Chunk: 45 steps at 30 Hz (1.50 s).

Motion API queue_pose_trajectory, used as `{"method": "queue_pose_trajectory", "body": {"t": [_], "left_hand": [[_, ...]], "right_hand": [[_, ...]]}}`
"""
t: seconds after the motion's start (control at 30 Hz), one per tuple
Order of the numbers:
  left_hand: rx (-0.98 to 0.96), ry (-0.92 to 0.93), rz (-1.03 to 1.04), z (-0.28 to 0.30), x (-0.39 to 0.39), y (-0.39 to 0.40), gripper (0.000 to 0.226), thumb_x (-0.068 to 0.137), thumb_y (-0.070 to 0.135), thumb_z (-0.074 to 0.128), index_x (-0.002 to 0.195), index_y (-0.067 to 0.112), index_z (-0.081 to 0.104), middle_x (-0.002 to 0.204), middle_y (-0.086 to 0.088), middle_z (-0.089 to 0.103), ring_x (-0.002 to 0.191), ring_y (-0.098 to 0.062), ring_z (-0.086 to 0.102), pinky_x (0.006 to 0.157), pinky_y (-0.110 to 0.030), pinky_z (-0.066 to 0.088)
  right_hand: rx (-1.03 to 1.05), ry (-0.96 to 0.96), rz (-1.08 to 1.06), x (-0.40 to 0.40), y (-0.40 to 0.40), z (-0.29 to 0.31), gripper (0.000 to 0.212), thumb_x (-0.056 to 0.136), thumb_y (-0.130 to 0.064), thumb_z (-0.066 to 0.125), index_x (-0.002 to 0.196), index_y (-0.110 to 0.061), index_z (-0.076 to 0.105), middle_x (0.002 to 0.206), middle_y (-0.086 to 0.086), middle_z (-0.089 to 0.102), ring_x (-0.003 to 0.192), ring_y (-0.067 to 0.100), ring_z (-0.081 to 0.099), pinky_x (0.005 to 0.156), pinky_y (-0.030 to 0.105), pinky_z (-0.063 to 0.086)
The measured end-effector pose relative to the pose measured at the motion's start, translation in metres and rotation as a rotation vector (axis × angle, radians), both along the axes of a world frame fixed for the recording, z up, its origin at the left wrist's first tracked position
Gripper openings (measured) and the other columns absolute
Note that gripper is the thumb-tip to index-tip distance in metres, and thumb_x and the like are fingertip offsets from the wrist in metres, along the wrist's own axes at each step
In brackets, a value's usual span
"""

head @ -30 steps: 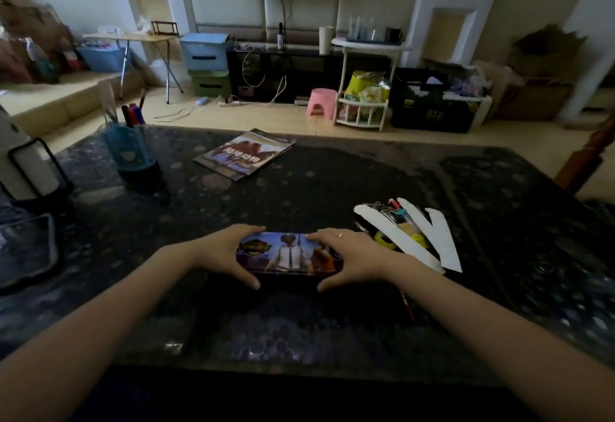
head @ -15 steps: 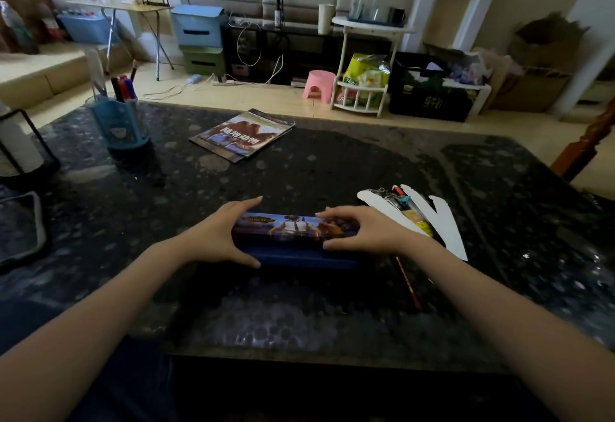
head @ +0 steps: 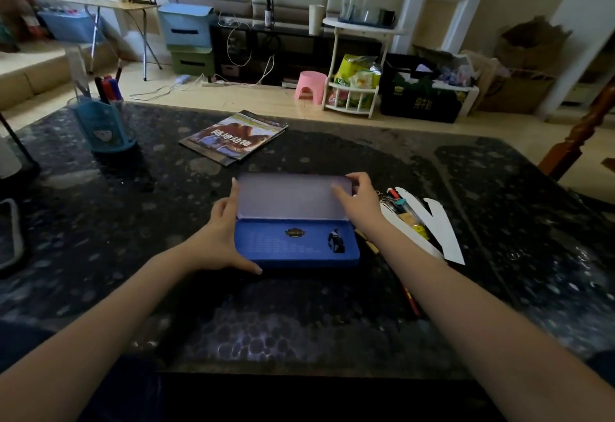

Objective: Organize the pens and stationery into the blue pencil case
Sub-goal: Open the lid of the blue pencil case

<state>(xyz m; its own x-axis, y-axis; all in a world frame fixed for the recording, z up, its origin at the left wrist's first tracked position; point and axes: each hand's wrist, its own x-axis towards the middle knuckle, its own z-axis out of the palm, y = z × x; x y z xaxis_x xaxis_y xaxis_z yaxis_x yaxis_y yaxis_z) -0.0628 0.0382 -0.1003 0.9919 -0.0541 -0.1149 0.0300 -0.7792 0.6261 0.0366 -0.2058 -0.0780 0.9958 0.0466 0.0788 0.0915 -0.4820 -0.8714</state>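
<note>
A: Sitting open mid-table: blue pencil case, lid hinged up at the far edge, pale inside face toward the camera. Tray shows a printed logo and a small figure graphic; can't tell whether anything loose lies in it.

B: Hands?

A: Left hand cups the case's left end. Thumb runs along the front bottom edge, fingers reach up the left side to the lid corner. Curled round it, so it grips. Right hand holds the lid's right end: fingers over the top right corner, thumb pressed on the inner face.

B: Stationery?

A: Loose pile just right of the case, behind the right wrist. Pens, something yellow, a metal ring or clips; items too small to name surely. White paper strips lie over it, fanned out. A red pencil lies on the table under the right forearm.

B: Anything else on the table?

A: Dark speckled stone top. Blue pen holder far left with markers standing in it. A book with an animal cover beyond the case, well apart from it. Dark framed objects at the left edge, cut off.
</note>
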Motion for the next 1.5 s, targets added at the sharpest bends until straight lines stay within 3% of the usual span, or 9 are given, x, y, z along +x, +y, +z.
{"method": "queue_pose_trajectory", "body": {"t": [0.17, 0.23, 0.33, 0.4, 0.43, 0.47, 0.53, 0.8, 1.5], "left_hand": [[0.359, 0.045, 0.02, 0.001, 0.003, -0.008, 0.136, 0.05, 0.069, 0.076, 0.149, 0.02, -0.004, 0.145, -0.008, 0.014, 0.133, -0.028, 0.018, 0.113, -0.039, 0.023], [0.423, 0.052, 0.034, 0.002, 0.003, -0.009, 0.127, 0.05, 0.074, 0.072, 0.147, 0.02, 0.011, 0.14, -0.007, 0.021, 0.129, -0.027, 0.021, 0.11, -0.039, 0.026], [0.436, 0.026, 0.024, 0.003, 0.002, -0.009, 0.12, 0.049, 0.076, 0.07, 0.143, 0.022, 0.02, 0.137, -0.004, 0.023, 0.126, -0.024, 0.024, 0.109, -0.038, 0.027], [0.461, -0.012, 0.011, 0.002, 0.002, -0.008, 0.119, 0.048, 0.079, 0.068, 0.142, 0.02, 0.024, 0.136, -0.003, 0.024, 0.126, -0.023, 0.025, 0.109, -0.038, 0.028], [0.469, -0.027, 0.004, 0.002, 0.002, -0.008, 0.119, 0.048, 0.08, 0.066, 0.141, 0.019, 0.025, 0.136, -0.003, 0.025, 0.126, -0.023, 0.026, 0.109, -0.038, 0.028], [0.473, -0.037, 0.0, 0.003, 0.002, -0.009, 0.12, 0.047, 0.082, 0.064, 0.141, 0.019, 0.026, 0.136, -0.003, 0.027, 0.125, -0.023, 0.027, 0.108, -0.038, 0.029], [0.472, -0.052, 0.001, 0.003, 0.001, -0.011, 0.128, 0.037, 0.091, 0.054, 0.139, 0.018, 0.029, 0.134, -0.002, 0.031, 0.123, -0.022, 0.03, 0.106, -0.038, 0.03], [0.456, -0.067, -0.004, 0.003, 0.003, -0.02, 0.117, 0.058, 0.075, 0.066, 0.146, 0.014, 0.018, 0.141, -0.006, 0.027, 0.129, -0.025, 0.025, 0.11, -0.039, 0.026], [0.122, -0.167, -0.041, 0.004, -0.001, -0.007, 0.108, 0.056, 0.044, 0.085, 0.143, 0.018, 0.026, 0.141, -0.003, 0.043, 0.126, -0.019, 0.045, 0.105, -0.03, 0.034]], "right_hand": [[-0.151, 0.081, 0.056, -0.001, 0.003, -0.006, 0.059, 0.094, -0.008, 0.044, 0.147, -0.015, 0.019, 0.133, 0.016, 0.049, 0.097, 0.018, 0.052, 0.077, 0.028, 0.041], [-0.233, 0.117, 0.089, -0.003, 0.003, -0.009, 0.068, 0.096, -0.006, 0.04, 0.151, -0.019, 0.003, 0.108, 0.013, 0.059, 0.085, 0.025, 0.059, 0.068, 0.032, 0.047], [-0.375, 0.11, 0.141, -0.005, 0.002, -0.013, 0.074, 0.097, -0.007, 0.039, 0.15, -0.027, -0.009, 0.068, -0.007, 0.029, 0.053, 0.011, 0.045, 0.04, 0.017, 0.036], [-0.37, 0.088, 0.173, -0.006, 0.001, -0.01, 0.073, 0.097, -0.008, 0.042, 0.15, -0.029, -0.003, 0.083, 0.009, 0.048, 0.066, 0.014, 0.056, 0.048, 0.014, 0.044], [-0.38, 0.053, 0.199, -0.009, 0.001, -0.008, 0.069, 0.097, -0.009, 0.043, 0.151, -0.027, 0.005, 0.116, 0.023, 0.052, 0.09, 0.021, 0.062, 0.069, 0.018, 0.051], [-0.398, 0.002, 0.231, -0.013, 0.001, -0.007, 0.062, 0.097, -0.01, 0.044, 0.15, -0.024, 0.017, 0.145, 0.019, 0.037, 0.12, 0.026, 0.052, 0.094, 0.027, 0.045], [-0.39, -0.116, 0.315, -0.022, 0.001, -0.004, 0.041, 0.096, -0.013, 0.047, 0.138, -0.018, 0.046, 0.156, 0.006, 0.024, 0.142, 0.022, 0.026, 0.112, 0.029, 0.025], [-0.548, -0.353, 0.575, -0.071, 0.003, -0.017, 0.023, 0.092, -0.024, 0.057, 0.108, -0.015, 0.07, 0.108, 0.002, 0.066, 0.102, 0.016, 0.054, 0.088, 0.025, 0.042], [-0.344, -0.255, 0.515, -0.075, 0.012, -0.006, 0.005, 0.081, -0.01, 0.068, 0.083, -0.009, 0.064, 0.082, -0.004, 0.058, 0.08, 0.009, 0.052, 0.067, 0.01, 0.037]]}}
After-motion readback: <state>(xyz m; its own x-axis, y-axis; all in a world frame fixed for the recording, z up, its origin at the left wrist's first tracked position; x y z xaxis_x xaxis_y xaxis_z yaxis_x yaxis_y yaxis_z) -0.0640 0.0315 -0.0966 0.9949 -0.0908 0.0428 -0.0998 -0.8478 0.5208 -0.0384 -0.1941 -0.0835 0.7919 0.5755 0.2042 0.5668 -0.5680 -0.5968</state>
